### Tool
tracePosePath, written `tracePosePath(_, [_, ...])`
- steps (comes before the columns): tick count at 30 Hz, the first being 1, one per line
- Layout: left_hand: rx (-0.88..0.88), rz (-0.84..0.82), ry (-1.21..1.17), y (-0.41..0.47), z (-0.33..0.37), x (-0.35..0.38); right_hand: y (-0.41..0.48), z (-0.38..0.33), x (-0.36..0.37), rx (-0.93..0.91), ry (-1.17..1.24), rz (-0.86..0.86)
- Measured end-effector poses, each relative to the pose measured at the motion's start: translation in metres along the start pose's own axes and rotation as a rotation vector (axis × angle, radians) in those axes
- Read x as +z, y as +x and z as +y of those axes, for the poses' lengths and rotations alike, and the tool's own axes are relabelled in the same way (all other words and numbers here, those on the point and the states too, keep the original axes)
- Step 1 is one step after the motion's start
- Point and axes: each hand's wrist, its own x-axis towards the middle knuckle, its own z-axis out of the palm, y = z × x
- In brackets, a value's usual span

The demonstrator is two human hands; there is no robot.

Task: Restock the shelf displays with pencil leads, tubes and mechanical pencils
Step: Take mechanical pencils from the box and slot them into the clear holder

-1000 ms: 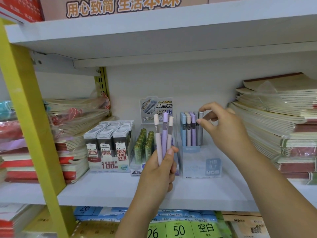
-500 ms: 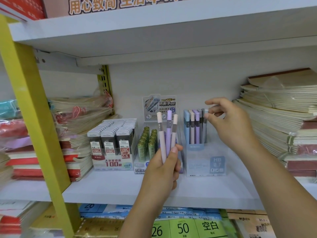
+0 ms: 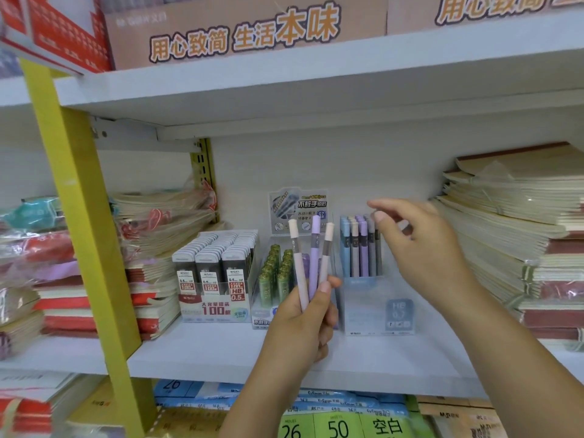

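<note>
The left hand (image 3: 303,320) hides the lower ends of three pencils (image 3: 313,257). The right hand (image 3: 420,245) is blurred at its fingertips, and the notebook stack (image 3: 521,216) at far right runs off the frame's edge.

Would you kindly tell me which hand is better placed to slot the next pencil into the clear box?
Right, probably. The right hand hovers empty beside the clear box, level with the stocked pencils; the left hand is busy gripping three spare pencils.

left grip (image 3: 300,327) clasped, right grip (image 3: 423,248) loose
</note>
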Motion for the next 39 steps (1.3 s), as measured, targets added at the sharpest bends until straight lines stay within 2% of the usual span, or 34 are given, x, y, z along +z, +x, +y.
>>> tracePosePath(3, [-0.001,-0.019,0.012,0.000,0.007,0.005,-0.008,-0.023,-0.004,0.156,0.399,-0.253])
tracePosePath(5, [0.001,-0.034,0.024,0.002,0.014,0.010,-0.012,-0.029,-0.006,0.187,0.536,-0.301])
tracePosePath(8, [0.008,-0.069,0.070,0.008,0.022,0.015,-0.012,-0.033,-0.010,0.197,0.614,-0.225])
tracePosePath(13, [-0.003,-0.067,0.113,0.011,0.014,0.017,-0.014,-0.023,-0.005,0.206,0.598,-0.182])
tracePosePath(17, [0.016,0.034,0.123,0.016,0.013,0.007,-0.005,-0.015,-0.010,0.170,0.709,0.158])
tracePosePath(18, [0.021,0.063,0.119,0.017,0.013,0.003,-0.003,-0.013,-0.013,0.133,0.710,0.221])
tracePosePath(20, [0.010,0.105,0.109,0.018,0.012,-0.003,0.000,-0.009,-0.018,0.048,0.614,0.243])
tracePosePath(25, [-0.024,0.067,0.157,0.015,0.006,-0.008,-0.002,0.002,-0.004,0.021,0.235,0.052])
tracePosePath(28, [-0.032,0.030,0.126,0.014,0.006,-0.008,-0.007,0.004,0.004,0.008,0.105,-0.028])
tracePosePath(31, [-0.035,0.024,0.121,0.014,0.005,-0.008,-0.008,0.004,0.008,-0.025,0.066,-0.082])
tracePosePath(39, [-0.004,0.010,0.105,0.015,0.004,-0.009,-0.007,0.004,0.012,-0.043,0.068,-0.087])
